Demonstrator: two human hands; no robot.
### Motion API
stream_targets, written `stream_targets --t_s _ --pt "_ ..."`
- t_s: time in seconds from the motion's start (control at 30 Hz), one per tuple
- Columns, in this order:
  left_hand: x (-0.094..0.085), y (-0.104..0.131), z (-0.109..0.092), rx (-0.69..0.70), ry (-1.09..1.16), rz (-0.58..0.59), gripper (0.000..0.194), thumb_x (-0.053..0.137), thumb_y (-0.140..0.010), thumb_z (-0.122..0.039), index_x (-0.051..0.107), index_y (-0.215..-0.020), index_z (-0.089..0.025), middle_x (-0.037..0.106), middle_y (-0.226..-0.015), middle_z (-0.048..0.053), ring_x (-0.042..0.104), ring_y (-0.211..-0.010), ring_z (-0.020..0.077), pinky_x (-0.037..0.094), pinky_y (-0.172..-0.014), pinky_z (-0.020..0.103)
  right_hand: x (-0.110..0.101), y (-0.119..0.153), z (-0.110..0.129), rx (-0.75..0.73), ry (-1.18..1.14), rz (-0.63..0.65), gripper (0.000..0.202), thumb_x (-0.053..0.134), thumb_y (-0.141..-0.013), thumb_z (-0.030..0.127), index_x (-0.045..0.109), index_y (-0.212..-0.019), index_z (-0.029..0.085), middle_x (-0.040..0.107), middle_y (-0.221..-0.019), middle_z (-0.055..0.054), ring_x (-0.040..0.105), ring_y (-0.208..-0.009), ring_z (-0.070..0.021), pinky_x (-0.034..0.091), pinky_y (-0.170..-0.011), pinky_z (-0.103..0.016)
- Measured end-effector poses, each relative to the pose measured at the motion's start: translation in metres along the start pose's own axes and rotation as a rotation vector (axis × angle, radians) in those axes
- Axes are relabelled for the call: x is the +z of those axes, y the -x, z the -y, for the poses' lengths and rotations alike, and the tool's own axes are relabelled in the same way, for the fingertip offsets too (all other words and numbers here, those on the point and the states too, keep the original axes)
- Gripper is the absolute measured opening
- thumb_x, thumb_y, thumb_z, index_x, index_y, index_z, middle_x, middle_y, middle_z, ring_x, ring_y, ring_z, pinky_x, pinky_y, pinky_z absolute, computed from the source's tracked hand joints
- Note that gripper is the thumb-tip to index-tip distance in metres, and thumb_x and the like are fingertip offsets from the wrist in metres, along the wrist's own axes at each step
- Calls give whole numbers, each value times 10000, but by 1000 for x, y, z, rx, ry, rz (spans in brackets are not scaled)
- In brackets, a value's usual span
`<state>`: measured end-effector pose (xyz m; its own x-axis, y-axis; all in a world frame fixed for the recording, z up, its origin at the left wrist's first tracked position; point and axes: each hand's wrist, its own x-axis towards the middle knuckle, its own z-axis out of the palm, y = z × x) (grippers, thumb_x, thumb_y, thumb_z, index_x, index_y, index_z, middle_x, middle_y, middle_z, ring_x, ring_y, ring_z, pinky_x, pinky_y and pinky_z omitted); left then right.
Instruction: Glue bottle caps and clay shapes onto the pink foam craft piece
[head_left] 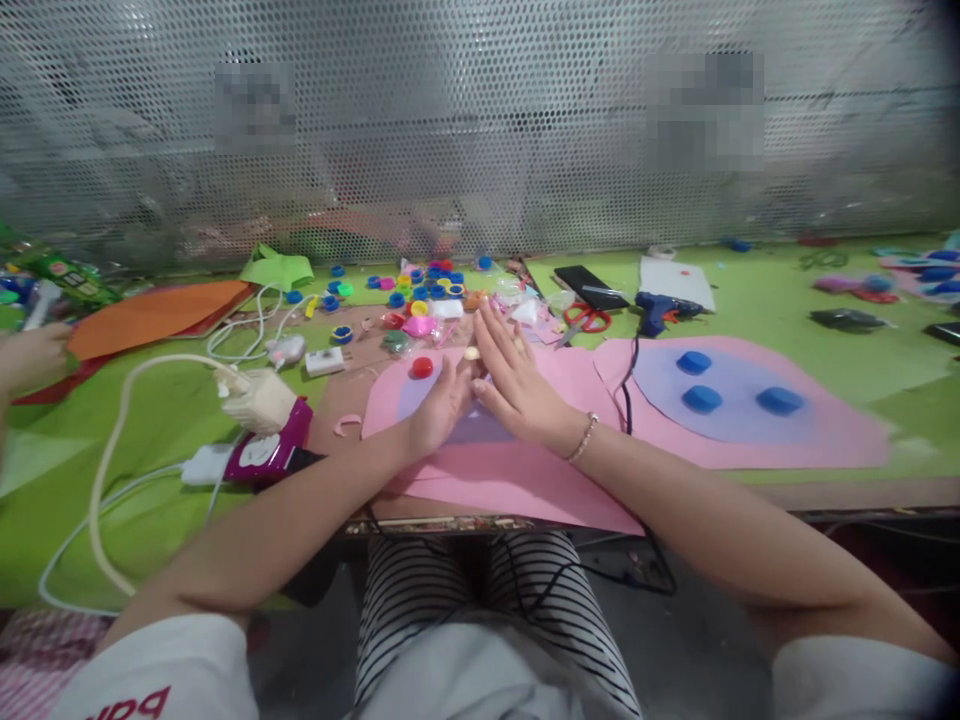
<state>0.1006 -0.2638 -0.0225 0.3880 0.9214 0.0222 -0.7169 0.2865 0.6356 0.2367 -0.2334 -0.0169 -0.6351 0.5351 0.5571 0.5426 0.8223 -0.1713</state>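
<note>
My left hand (pixel 442 405) and my right hand (pixel 514 380) meet at the palms above a pink sheet (pixel 457 480) with a lilac patch. The right hand's fingers are stretched out, leaning over the left hand. Most of the left fingers are hidden behind it. A small pale yellow piece (pixel 471 353) shows by the fingertips; whether anything lies between the palms is hidden. A red cap (pixel 422 368) sits on the sheet, left of my hands. On the right, three blue caps (pixel 703 399) rest on a lilac oval (pixel 660 410) over another pink sheet (pixel 840 440).
Several colored caps (pixel 420 292) lie behind my hands, with red-handled scissors (pixel 587 318), a black phone (pixel 590 287) and a blue glue gun (pixel 660 312) to their right. A purple power strip (pixel 274 450) with cables stands left. Another person's hand (pixel 34 358) is at the left edge.
</note>
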Motion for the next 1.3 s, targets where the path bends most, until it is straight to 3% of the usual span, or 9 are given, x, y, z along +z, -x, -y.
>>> stream_targets --t_s 0.27,0.53,0.63,0.77,1.0,1.17,1.3 --pt "10 0 -16 -88 31 -61 612 172 -896 -525 469 -1277 -149 648 -1079 117 610 -945 218 472 -714 312 3 -1 1 -84 115 69 665 197 -918 490 3 -1453 147 119 -1512 -89 26 -1395 -228 75 -1107 -501" --pt "-5 -3 -31 -61 85 -129 521 279 -890 -501 484 -1266 -203 663 -1027 67 619 -917 198 462 -755 314 4 -2 7 -237 172 148 623 330 -904 428 188 -1434 132 206 -1490 -106 131 -1384 -227 81 -1113 -495" --pt "-2 -3 -27 -102 66 -155 507 271 -896 -494 517 -1227 -200 682 -888 53 631 -752 177 459 -621 289 3 -2 7 -228 192 137 622 318 -908 427 190 -1433 117 198 -1490 -110 141 -1381 -226 87 -1114 -488" --pt "10 -1 -22 -86 39 -191 400 278 -927 -371 528 -1203 -226 677 -785 7 590 -598 130 389 -475 237 -1 -3 6 -188 204 102 641 275 -916 447 130 -1443 112 177 -1495 -106 151 -1379 -236 69 -1109 -503" --pt "9 -3 -26 -85 108 -232 403 294 -923 -381 511 -1224 -223 681 -900 18 630 -764 138 466 -641 254 1 -3 2 -267 155 147 655 232 -918 493 135 -1441 113 137 -1501 -122 114 -1388 -211 111 -1110 -465" --pt "13 -1 -27 -117 164 -243 408 241 -943 -340 514 -1211 -198 680 -787 11 628 -680 122 461 -605 242 2 -4 0 -278 96 150 661 247 -922 468 90 -1444 94 133 -1501 -137 87 -1391 -205 82 -1116 -467" --pt "12 -1 -29 -60 154 -147 381 310 -926 -347 532 -1199 -199 676 -762 19 612 -652 126 457 -594 244 -1 -5 -5 -236 8 63 660 290 -918 447 52 -1452 141 139 -1504 -116 78 -1392 -213 102 -1115 -487"
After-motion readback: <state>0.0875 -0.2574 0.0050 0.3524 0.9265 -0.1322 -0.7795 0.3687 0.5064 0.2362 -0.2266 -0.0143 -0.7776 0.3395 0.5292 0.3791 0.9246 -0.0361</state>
